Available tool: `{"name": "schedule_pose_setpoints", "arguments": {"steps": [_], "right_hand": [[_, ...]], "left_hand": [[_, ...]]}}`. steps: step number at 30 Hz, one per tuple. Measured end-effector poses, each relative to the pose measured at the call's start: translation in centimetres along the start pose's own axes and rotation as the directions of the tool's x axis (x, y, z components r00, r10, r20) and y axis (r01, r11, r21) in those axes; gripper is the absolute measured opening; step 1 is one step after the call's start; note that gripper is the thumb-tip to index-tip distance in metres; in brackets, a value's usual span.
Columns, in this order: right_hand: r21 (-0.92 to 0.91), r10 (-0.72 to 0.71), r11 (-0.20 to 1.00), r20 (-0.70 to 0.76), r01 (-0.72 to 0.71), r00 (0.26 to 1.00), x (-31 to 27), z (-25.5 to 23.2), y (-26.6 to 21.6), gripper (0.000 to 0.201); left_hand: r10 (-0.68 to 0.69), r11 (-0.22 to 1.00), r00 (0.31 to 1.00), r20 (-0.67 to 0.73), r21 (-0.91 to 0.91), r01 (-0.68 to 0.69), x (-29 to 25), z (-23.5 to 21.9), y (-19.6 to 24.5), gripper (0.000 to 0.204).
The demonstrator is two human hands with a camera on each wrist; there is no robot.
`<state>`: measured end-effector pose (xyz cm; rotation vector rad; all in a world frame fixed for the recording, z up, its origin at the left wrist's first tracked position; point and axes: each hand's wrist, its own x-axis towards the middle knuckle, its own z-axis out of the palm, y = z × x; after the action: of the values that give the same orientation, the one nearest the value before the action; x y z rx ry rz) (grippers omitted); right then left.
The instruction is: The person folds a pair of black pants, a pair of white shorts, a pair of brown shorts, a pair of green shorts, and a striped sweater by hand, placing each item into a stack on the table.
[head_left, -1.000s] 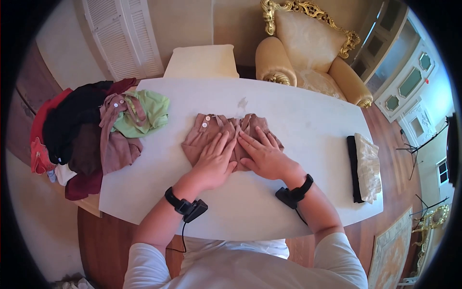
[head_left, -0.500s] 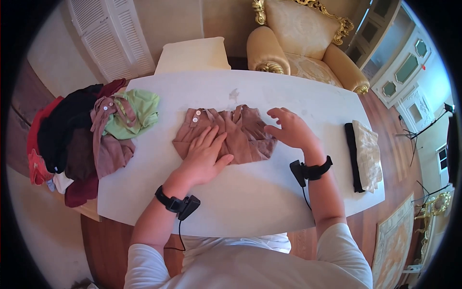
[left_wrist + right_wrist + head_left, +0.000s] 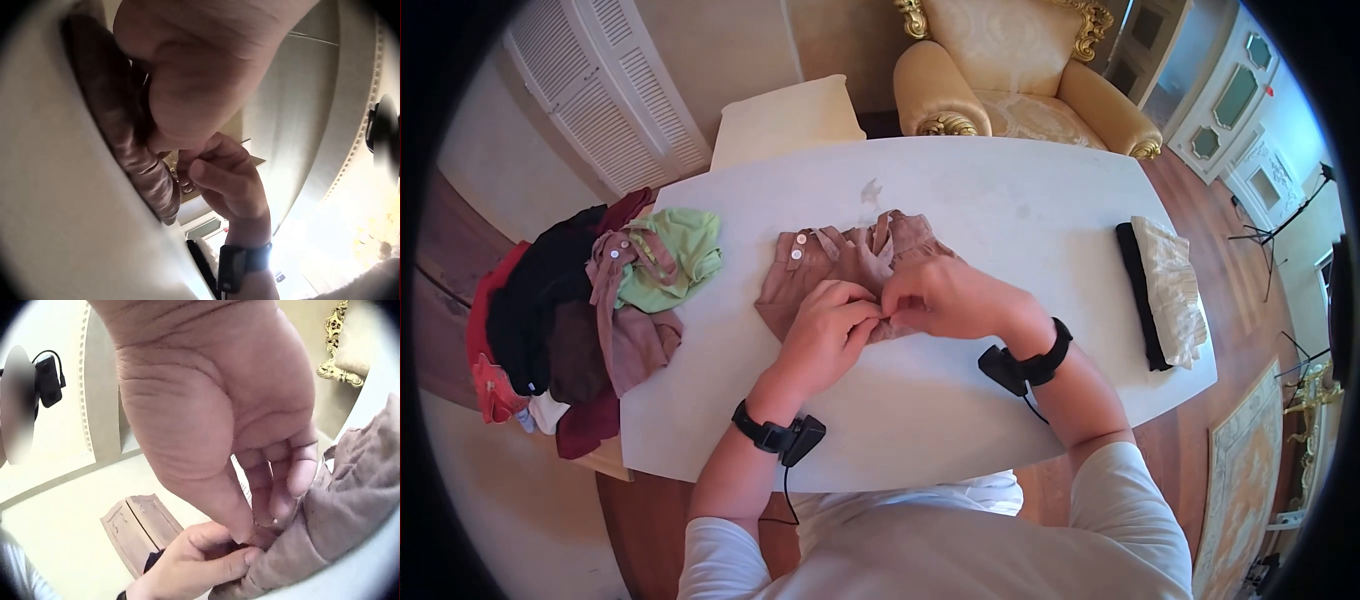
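Note:
A brown garment (image 3: 795, 280) with white buttons near its far left corner lies in a bunched, folded heap on the white table (image 3: 920, 420). The left hand (image 3: 825, 335) pinches the garment's near edge around its middle. Close beside it, the right hand (image 3: 955, 300) also pinches the cloth there, its fingers nearly meeting the left ones. In the right wrist view, both thumbs press at the fold of the brown cloth (image 3: 350, 506). Seen from the left wrist, the garment (image 3: 134, 144) forms a low rumpled ridge, and the left palm hides part of it.
A heap of clothes (image 3: 565, 320) in black, red and maroon is at the table's left edge, with a green and brown garment (image 3: 685, 260) on top. Folded black (image 3: 1140, 300) and cream (image 3: 1168, 290) clothes lie at the right edge. A gold armchair (image 3: 1015, 80) stands beyond.
The right hand lifted off the garment to its right, then came back to the near middle edge and pinches it. The left hand went from lying flat to pinching the cloth.

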<state>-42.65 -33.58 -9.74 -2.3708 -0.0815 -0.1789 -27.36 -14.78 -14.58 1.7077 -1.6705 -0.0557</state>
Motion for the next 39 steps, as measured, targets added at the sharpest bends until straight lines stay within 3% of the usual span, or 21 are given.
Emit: {"name": "schedule_pose_setpoints", "arguments": {"steps": [4, 9, 12, 15, 16, 19, 22, 26, 29, 34, 39], "right_hand": [[-0.131, 0.027, 0.991, 0.033, -0.023, 0.999, 0.2, 2.4, 1.9, 0.014], [-0.126, 0.110, 0.987, 0.065, -0.101, 0.992, 0.3, 2.2, 2.4, 0.025], [-0.135, 0.210, 0.971, 0.077, -0.198, 0.975, 0.1, -0.3, 2.3, 0.039], [-0.354, 0.305, 0.868, -0.175, -0.349, 0.936, -0.9, -1.8, 3.9, 0.033], [-0.388, 0.388, 0.818, -0.173, -0.424, 0.905, -1.0, -2.3, 4.1, 0.040], [-0.437, 0.449, 0.723, -0.291, -0.535, 0.845, -1.3, -2.1, 5.0, 0.051], [-0.310, 0.566, 0.730, -0.226, -0.610, 0.793, -0.7, -2.3, 5.7, 0.049], [-0.290, 0.559, 0.785, -0.047, -0.547, 0.828, -0.6, -3.4, 6.0, 0.030], [-0.112, 0.612, 0.790, 0.088, -0.603, 0.786, -1.1, -5.1, 4.7, 0.024], [0.144, 0.532, 0.818, 0.179, -0.557, 0.828, -2.0, -6.5, 2.3, 0.023], [0.296, 0.426, 0.813, 0.285, -0.501, 0.859, -1.9, -6.3, 0.4, 0.029]], "left_hand": [[-0.064, 0.998, 0.998, 0.020, 0.028, 0.063, -0.3, 0.8, -0.7, 0.017], [-0.139, 0.990, 0.987, 0.076, 0.035, 0.136, -0.8, 0.4, -0.7, 0.047], [-0.162, 0.982, 0.976, 0.143, 0.123, 0.145, -0.8, 0.5, -1.0, 0.061], [-0.229, 0.964, 0.955, 0.187, 0.181, 0.196, -0.5, 0.5, -0.8, 0.066], [-0.259, 0.956, 0.946, 0.197, 0.189, 0.222, -0.4, 0.5, -0.7, 0.066], [-0.288, 0.946, 0.934, 0.212, 0.217, 0.242, -0.5, 0.6, -0.7, 0.067], [-0.293, 0.942, 0.932, 0.212, 0.234, 0.242, -0.5, 0.6, -0.9, 0.066], [-0.248, 0.959, 0.944, 0.218, 0.194, 0.207, -0.8, 0.3, -0.9, 0.063], [-0.200, 0.978, 0.960, 0.197, 0.105, 0.182, -1.1, 0.3, -0.7, 0.055], [-0.170, 0.982, 0.985, 0.002, -0.079, 0.169, -0.5, -0.2, 0.6, 0.042], [-0.236, 0.968, 0.971, 0.039, -0.082, 0.238, -0.4, -0.1, 1.1, 0.026]]}}
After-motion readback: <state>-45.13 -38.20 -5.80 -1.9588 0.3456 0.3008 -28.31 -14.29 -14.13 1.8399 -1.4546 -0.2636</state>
